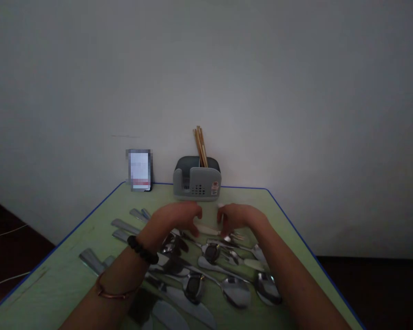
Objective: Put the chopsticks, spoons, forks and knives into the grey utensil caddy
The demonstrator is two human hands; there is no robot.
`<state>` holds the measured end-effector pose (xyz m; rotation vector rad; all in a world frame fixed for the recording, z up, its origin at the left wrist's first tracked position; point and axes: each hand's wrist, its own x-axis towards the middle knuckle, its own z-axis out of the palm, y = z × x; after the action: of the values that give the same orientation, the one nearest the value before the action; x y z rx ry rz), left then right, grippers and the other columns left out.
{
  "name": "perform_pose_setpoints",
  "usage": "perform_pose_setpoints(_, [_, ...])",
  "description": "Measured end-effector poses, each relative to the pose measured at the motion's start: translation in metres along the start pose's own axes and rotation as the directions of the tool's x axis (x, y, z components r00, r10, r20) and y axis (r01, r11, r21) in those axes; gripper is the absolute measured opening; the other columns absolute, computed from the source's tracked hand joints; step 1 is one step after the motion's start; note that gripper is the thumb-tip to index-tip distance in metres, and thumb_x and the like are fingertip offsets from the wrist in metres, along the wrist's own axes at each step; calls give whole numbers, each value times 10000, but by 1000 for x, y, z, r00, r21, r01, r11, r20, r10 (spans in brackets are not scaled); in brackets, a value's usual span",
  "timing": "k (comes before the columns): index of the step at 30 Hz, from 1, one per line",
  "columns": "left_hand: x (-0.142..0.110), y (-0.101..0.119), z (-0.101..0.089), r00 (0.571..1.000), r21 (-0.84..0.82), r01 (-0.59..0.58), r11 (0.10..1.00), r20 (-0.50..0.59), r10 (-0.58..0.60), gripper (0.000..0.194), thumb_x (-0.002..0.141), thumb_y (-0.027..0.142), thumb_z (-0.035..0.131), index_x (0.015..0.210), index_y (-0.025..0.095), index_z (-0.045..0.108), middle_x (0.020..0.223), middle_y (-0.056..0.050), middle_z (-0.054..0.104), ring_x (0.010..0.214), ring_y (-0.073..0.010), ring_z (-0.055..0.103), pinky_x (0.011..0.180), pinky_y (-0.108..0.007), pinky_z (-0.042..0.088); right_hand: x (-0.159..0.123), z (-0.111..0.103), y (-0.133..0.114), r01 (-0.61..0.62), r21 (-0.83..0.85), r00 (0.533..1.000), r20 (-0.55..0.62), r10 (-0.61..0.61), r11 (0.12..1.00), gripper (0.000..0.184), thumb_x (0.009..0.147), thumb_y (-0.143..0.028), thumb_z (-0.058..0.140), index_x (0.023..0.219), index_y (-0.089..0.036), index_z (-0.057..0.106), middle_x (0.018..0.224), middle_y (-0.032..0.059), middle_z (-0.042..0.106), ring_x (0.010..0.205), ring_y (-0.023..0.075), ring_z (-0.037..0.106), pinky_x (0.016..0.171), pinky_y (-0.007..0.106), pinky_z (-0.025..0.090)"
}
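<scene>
Both my hands reach over a spread of metal cutlery on a green table (65, 270). My left hand (177, 220), with a black bead bracelet and a thin bangle on the wrist, curls its fingers down over the cutlery. My right hand (239, 219) is curled too, fingers closed near a pale utensil (206, 229) that lies between the two hands. I cannot make out whether either hand grips it. Several spoons (236, 291) and knives (124, 225) lie below my hands. A grey cutlery holder (197, 182) with wooden chopsticks (200, 146) stands just behind them.
A phone (139, 169) leans upright against the white wall at the table's back left. The table has a blue edge (289, 220) and dark floor on both sides. White cables run along the floor at the left.
</scene>
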<state>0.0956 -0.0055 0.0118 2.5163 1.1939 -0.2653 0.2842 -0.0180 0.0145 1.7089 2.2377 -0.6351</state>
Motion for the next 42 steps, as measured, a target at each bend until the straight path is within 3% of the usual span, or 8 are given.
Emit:
perform_pose_setpoints(5, [-29,-16,27,964,-24,-213,977,-168,207,427,839,365,557,1239,221,520,1305,-95,507,1171,-244,495,993,-368,382,-18,23,-3,92,19,984,-157,-88,996,440,828,-404,543,1196,-167,582,1182,132,608,1077,242,560,887,328,426])
perform_pose_setpoints(7, [-51,-28,43,938,7,-255,967,-241,249,557,852,472,513,1358,273,394,1430,-83,381,1299,-260,360,1064,-412,299,-33,45,-2,169,1,925,-346,-158,986,587,824,-485,527,1313,-161,486,1346,170,473,1256,296,407,1015,414,331])
perform_pose_setpoints(10, [-77,-43,71,942,80,-246,966,-214,258,751,786,600,530,1428,351,232,1521,-63,210,1379,-340,178,1090,-555,162,-50,81,0,171,27,942,-299,-156,985,845,729,-683,510,1423,-233,335,1514,178,193,1378,400,123,1053,557,222])
perform_pose_setpoints(13, [-79,-44,94,937,117,-200,973,-268,225,764,792,625,496,1439,343,202,1538,-65,142,1395,-342,110,1096,-577,90,-52,103,1,165,26,941,-304,-149,986,894,733,-729,441,1460,-257,224,1538,163,93,1385,405,42,1066,581,174])
perform_pose_setpoints(20, [-55,-34,101,886,174,-147,974,-413,208,781,809,649,437,1449,269,201,1538,-106,121,1399,-320,120,1104,-558,106,-25,94,-2,214,-68,871,-439,-221,975,780,817,-656,390,1451,-219,265,1525,167,163,1390,345,139,1084,521,214])
perform_pose_setpoints(26, [-33,-40,98,882,119,-82,989,-455,128,655,911,551,303,1459,220,166,1519,-67,221,1398,-269,155,1119,-513,137,-17,95,9,3,-81,812,-581,-50,997,605,909,-525,312,1386,-167,409,1480,184,288,1361,334,247,1079,504,235])
perform_pose_setpoints(37, [-7,-51,98,759,-40,-224,974,-634,149,298,906,331,442,1145,211,574,1254,-89,554,1179,-218,471,1031,-426,357,-13,89,7,82,-134,751,-643,-150,988,373,935,-405,359,1189,-217,557,1169,97,586,1064,237,526,924,414,395])
perform_pose_setpoints(42, [-7,-49,92,773,-84,-275,958,-612,168,279,913,353,423,1026,203,628,1210,-83,590,1136,-211,506,1012,-405,376,-9,87,6,65,-116,731,-670,-126,991,330,948,-375,332,1034,-195,595,1036,92,614,932,221,553,831,376,426])
